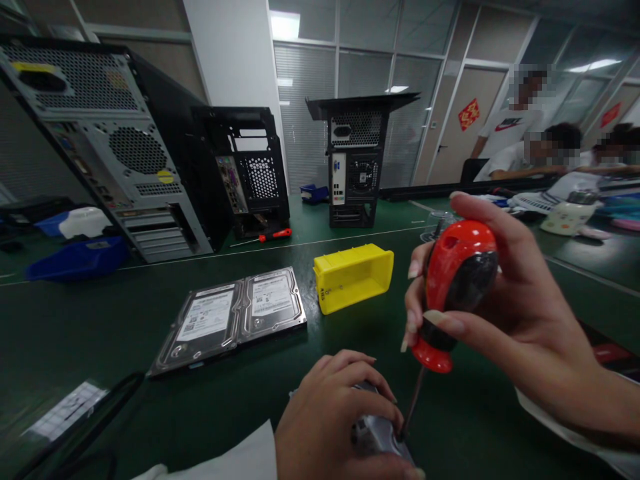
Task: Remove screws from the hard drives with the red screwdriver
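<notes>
My right hand (515,293) is closed around the red and black handle of a screwdriver (460,287). Its thin shaft points down, and the tip meets the edge of a silvery metal part (380,437) near the bottom of the view. Wrapped over that metal part, my left hand (340,407) hides most of it, so its exact kind does not show. Beyond my left hand, two hard drives (200,320) lie side by side with white labels up. A yellow plastic bin (353,277) lies past my hands, with a few tiny screws inside.
Several computer cases stand at the back, a large one (140,153) at left and a smaller one (355,160) in the middle. Another screwdriver (275,235) lies before them. A blue bin (80,260) and black cable (95,417) are at left. People sit and stand at far right.
</notes>
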The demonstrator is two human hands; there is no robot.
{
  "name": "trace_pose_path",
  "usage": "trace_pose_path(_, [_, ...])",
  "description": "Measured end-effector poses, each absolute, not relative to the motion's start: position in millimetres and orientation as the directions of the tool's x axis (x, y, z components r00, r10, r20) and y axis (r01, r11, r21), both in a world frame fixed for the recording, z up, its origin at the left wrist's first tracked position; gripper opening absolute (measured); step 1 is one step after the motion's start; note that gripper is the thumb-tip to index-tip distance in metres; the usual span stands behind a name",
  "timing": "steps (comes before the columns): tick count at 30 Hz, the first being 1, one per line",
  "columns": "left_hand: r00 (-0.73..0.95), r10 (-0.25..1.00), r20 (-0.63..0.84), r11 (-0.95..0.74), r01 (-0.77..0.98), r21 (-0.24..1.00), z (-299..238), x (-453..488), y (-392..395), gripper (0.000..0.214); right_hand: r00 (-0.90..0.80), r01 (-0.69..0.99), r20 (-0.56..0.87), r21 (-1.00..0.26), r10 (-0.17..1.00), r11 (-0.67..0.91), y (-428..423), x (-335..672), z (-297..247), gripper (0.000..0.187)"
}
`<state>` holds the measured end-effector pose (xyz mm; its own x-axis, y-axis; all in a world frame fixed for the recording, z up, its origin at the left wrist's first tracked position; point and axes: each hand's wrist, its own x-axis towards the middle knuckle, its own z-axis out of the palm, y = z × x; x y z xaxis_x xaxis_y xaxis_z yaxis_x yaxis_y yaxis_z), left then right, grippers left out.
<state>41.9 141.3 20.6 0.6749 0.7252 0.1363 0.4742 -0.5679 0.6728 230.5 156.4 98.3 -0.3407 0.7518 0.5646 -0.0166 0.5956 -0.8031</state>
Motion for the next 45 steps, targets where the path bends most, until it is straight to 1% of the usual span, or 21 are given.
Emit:
trace_pose_path(6, [0.687, 0.718, 0.116, -0.566, 0.478, 0.672, 19.4, 41.6, 140.7, 0.028, -0.339, -0.046, 0.560, -0.813, 0.756, 0.581, 152.7, 232.4, 97.2, 0.073])
trace_pose_path(11, [0.661, 0.736, 0.146, -0.563, 0.477, 0.675, 16.0, 43.9, 142.2, 0.029, -0.356, -0.114, 0.617, -0.774, 0.702, 0.623, 155.2, 229.1, 94.7, 0.072])
trace_pose_path(15, [0.674, 0.723, 0.153, -0.575, 0.463, 0.675, 15.9, 42.1, 142.1, 0.029, -0.347, -0.103, 0.638, -0.755, 0.687, 0.648, 153.8, 226.9, 96.3, 0.071])
trace_pose_path(21, [0.675, 0.719, 0.164, -0.583, 0.459, 0.670, 14.3, 39.6, 143.3, 0.029, -0.280, -0.090, 0.673, -0.728, 0.684, 0.680, 147.2, 228.5, 99.9, 0.070])
trace_pose_path(24, [0.677, 0.715, 0.171, -0.589, 0.453, 0.670, 13.5, 39.4, 144.4, 0.029, -0.273, -0.081, 0.669, -0.732, 0.691, 0.677, 147.4, 229.1, 99.4, 0.071])
trace_pose_path(28, [0.677, 0.717, 0.164, -0.589, 0.463, 0.662, 13.1, 39.8, 142.8, 0.030, -0.304, -0.055, 0.652, -0.740, 0.694, 0.671, 150.6, 228.8, 98.3, 0.072])
trace_pose_path(33, [0.667, 0.720, 0.191, -0.590, 0.444, 0.674, 13.0, 42.4, 140.6, 0.031, -0.323, -0.065, 0.632, -0.758, 0.705, 0.649, 152.5, 228.2, 99.6, 0.071])
trace_pose_path(39, [0.673, 0.714, 0.193, -0.596, 0.441, 0.671, 14.4, 41.3, 140.7, 0.031, -0.320, -0.066, 0.630, -0.760, 0.708, 0.646, 151.3, 227.7, 100.0, 0.070])
trace_pose_path(45, [0.674, 0.713, 0.193, -0.597, 0.439, 0.672, 13.0, 40.5, 139.8, 0.031, -0.310, -0.059, 0.632, -0.758, 0.710, 0.649, 150.0, 229.6, 98.9, 0.073])
